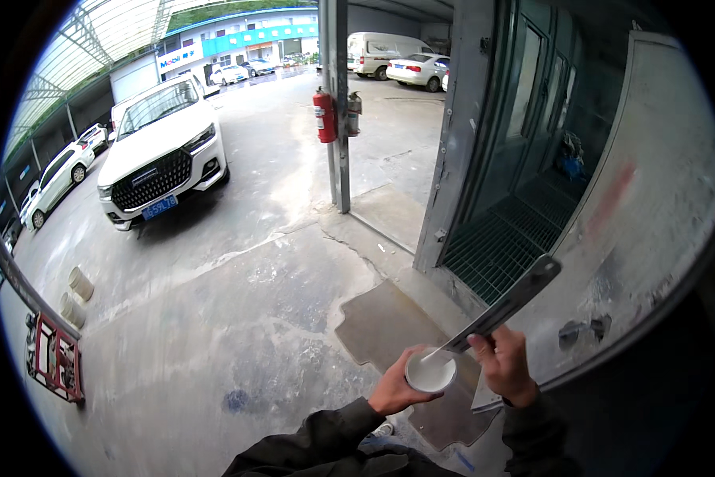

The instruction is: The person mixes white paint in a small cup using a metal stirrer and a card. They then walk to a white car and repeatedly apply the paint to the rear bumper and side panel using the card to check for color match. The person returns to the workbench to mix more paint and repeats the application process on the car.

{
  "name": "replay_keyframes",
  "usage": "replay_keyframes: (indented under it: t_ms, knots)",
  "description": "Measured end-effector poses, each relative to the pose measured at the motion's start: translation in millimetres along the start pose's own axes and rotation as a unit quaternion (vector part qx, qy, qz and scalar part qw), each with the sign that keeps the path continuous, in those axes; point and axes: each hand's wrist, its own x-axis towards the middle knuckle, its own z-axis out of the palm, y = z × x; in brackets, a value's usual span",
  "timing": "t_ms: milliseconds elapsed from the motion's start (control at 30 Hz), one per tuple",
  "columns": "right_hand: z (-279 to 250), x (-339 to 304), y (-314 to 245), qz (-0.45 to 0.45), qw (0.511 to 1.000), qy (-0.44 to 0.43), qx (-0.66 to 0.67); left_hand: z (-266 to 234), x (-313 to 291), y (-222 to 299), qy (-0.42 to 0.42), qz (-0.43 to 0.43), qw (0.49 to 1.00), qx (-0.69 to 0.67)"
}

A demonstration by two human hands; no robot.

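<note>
My left hand (395,385) is wrapped round a small round cup (441,386) and holds it upright. White liquid (431,374) that looks like paint is inside. In my right hand (503,365) is a long, flat, dark grey mixing stick (510,304), gripped near its lower part. It slants up to the right, with a hole near its top end. Its lower end is coated white and reaches into the cup at the rim. How deep the tip sits in the liquid I cannot tell.
A worn mat (393,322) lies on the concrete floor below. To the right stand a pale panel door (651,159) and a booth with a grated floor (516,238). A post carries a red fire extinguisher (324,117). Further left are a white pickup (162,155), buckets (80,283) and a red rack (58,362).
</note>
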Motion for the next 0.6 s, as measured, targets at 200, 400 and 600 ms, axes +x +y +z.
replay_keyframes:
  t_ms: [200, 400, 600]
  knots:
    - [-21, 109, 102, -0.009, 0.999, 0.034, -0.042, 7, 172, -49, -0.006, -0.03, 0.999, -0.044]
    - [-32, 194, 246, -0.032, 0.992, 0.076, -0.094, 27, 352, -109, -0.09, 0.0, 0.995, -0.042]
    - [-97, 311, 351, 0.068, 0.968, 0.198, -0.136, 57, 541, -145, -0.173, 0.02, 0.985, -0.011]
